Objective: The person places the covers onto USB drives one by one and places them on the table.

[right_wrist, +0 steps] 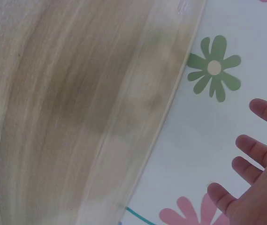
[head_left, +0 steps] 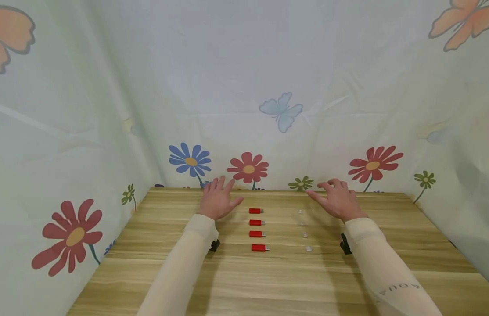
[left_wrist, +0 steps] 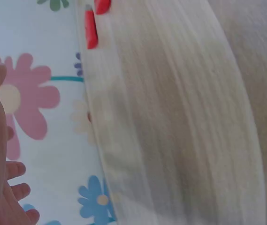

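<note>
Several red USB flash drives (head_left: pixel 257 222) lie in a column on the wooden table, their metal plugs bare and turned to the right. To their right, several small clear caps (head_left: pixel 305 235) form a second column. My left hand (head_left: pixel 217 199) hovers left of the drives with its fingers spread and nothing held. Right of the caps, my right hand (head_left: pixel 338 200) is held over the table, its fingers loosely extended and free of any object. In the left wrist view, a red flash drive (left_wrist: pixel 91 30) shows near the table's back edge. Loose fingers (right_wrist: pixel 250 149) appear in the right wrist view.
A white curtain (head_left: pixel 228 87) printed with flowers and butterflies hangs behind the table and along both sides. The wooden tabletop (head_left: pixel 284 281) reaches toward me in front of the two columns. Dark wrist devices (head_left: pixel 214 245) sit at both cuffs.
</note>
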A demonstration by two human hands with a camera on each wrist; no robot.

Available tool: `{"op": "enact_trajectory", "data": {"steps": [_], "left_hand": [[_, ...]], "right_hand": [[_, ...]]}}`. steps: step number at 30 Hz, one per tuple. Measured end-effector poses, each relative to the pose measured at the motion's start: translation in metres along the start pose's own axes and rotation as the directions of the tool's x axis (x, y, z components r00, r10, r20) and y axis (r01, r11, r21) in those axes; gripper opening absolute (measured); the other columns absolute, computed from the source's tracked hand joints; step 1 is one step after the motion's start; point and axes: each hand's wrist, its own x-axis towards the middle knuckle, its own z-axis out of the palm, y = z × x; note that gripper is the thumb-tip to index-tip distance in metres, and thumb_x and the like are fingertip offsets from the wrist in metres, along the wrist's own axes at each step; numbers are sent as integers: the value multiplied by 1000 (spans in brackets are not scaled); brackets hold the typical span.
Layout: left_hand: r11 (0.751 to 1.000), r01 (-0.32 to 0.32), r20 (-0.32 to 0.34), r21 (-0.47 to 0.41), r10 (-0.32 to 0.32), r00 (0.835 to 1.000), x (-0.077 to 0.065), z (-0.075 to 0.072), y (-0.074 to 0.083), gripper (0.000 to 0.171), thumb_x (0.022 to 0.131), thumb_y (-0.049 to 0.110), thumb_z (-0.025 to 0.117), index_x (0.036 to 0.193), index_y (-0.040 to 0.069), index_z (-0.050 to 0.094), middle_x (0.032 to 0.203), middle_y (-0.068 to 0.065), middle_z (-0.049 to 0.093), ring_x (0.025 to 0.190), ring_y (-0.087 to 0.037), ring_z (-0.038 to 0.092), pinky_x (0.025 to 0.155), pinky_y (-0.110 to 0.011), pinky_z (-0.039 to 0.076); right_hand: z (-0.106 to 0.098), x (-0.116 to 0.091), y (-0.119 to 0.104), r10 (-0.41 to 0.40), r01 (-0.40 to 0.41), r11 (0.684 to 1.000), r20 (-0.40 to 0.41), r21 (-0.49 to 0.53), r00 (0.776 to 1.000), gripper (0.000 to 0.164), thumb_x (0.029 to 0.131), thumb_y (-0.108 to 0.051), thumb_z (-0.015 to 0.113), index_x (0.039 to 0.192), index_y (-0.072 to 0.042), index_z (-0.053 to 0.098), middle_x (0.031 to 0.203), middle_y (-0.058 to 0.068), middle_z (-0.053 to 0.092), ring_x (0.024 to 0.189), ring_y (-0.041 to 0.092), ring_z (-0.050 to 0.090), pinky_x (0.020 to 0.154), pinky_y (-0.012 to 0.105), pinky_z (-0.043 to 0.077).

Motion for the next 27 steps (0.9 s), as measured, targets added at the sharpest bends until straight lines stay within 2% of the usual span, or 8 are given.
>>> {"op": "enact_trajectory", "data": {"steps": [6,11,14,18,23,27], "left_hand": [[997,-74,-1,14,74,997,-2,-10,9,81,97,71,44,160,22,34,162,-16,36,150,-39,34,122,-60,27],[990,-128,0,54,128,992,-9,-15,18,78,97,70,48,155,18,43,145,-12,54,135,-34,50,116,-53,40],[980,-189,-17,58,190,982,-16,-19,24,74,97,66,52,149,13,50,138,-11,59,127,-32,56,112,-48,46],[966,-253,-15,49,254,967,-23,-22,32,68,98,60,55,145,11,54,142,-10,60,130,-30,57,113,-45,47],[946,-317,21,72,316,948,-32,-25,43,57,100,53,58,138,11,60,138,-8,63,128,-26,60,110,-41,49],[931,-361,79,43,357,931,-42,-29,54,51,97,47,65,133,10,64,130,-6,67,120,-24,64,107,-39,52]], "right_hand": [[-1,-2,-5,-46,46,999,3,-2,999,79,99,-73,37,137,-9,63,141,26,51,131,49,45,99,76,36],[-4,-6,-9,-85,86,996,-11,20,996,72,101,-68,42,131,-8,67,131,24,57,122,46,52,98,76,35],[-6,-10,-11,-132,133,990,-16,50,991,63,100,-62,51,124,-7,69,124,21,61,112,41,58,96,69,43],[-7,-17,-12,-204,202,975,17,95,979,54,96,-57,63,117,-8,72,120,15,65,102,33,65,90,56,54],[-4,-25,-16,-292,285,953,61,107,954,49,94,-56,67,113,-11,73,113,8,68,99,26,67,88,49,57],[-4,-32,-22,-360,351,929,71,115,930,39,93,-48,72,107,-12,73,103,4,69,93,23,65,81,43,56]]}}
